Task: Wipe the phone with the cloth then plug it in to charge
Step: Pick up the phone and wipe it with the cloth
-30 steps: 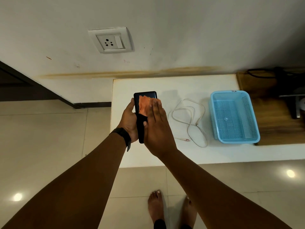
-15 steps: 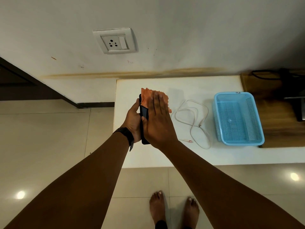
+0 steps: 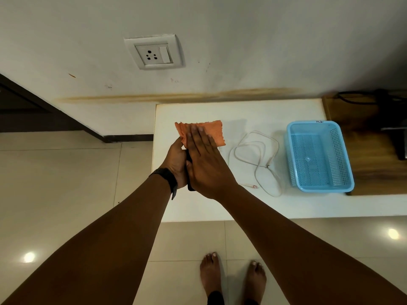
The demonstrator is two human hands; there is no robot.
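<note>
My left hand [image 3: 176, 160] grips a black phone [image 3: 190, 187] above the left end of the white table [image 3: 242, 205]. Only a dark sliver of the phone shows between my hands. My right hand [image 3: 206, 166] lies flat with straight fingers on an orange cloth [image 3: 214, 130], pressing it against the phone. The cloth sticks out past my fingertips and covers the phone's upper part. A white charging cable [image 3: 255, 155] lies coiled on the table to the right, its plug tip [image 3: 253, 186] near my right wrist.
A wall socket [image 3: 154, 52] sits on the wall above the table's left end. A light blue perforated basket [image 3: 319, 156] stands at the table's right. Beyond it a wooden surface [image 3: 374, 164] holds dark equipment. My bare feet [image 3: 231, 276] stand on the tiled floor.
My right hand has slid the cloth up the phone, away from me. The screen visible a second ago is now covered by cloth and hand.
</note>
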